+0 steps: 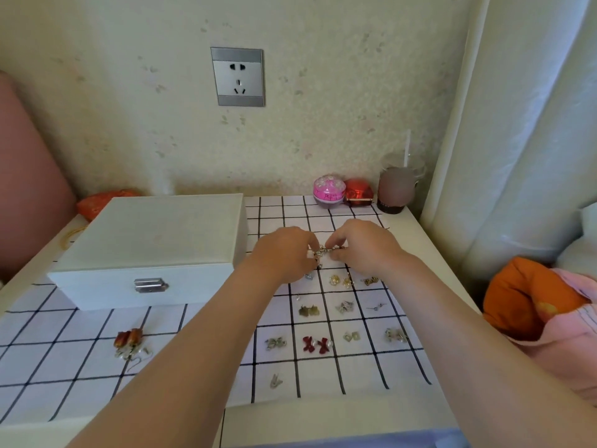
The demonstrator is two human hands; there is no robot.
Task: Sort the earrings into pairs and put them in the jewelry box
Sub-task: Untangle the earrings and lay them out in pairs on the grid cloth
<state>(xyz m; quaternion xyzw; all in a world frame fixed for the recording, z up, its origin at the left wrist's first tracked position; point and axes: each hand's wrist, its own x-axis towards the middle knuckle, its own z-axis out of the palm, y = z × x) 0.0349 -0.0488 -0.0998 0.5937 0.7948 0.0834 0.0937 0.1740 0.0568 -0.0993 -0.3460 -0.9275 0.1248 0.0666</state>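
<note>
A white jewelry box (151, 244) with a metal clasp stands closed on the left of the checked cloth (355, 376). My left hand (284, 250) and my right hand (361, 244) meet above the cloth's middle, both pinching small silver earrings (321, 252) between their fingertips. Several earring pairs lie in the squares below: gold ones (339, 281), bronze leaves (308, 311), red bows (317, 345), silver pieces (275, 343). A red drop earring pair (129, 339) lies at the left front.
A pink round tin (329, 191), a red box (358, 192) and a frosted cup (395, 189) stand against the wall. An orange pouch (100, 200) sits behind the box. Orange and pink fabric (533, 302) lies at the right edge.
</note>
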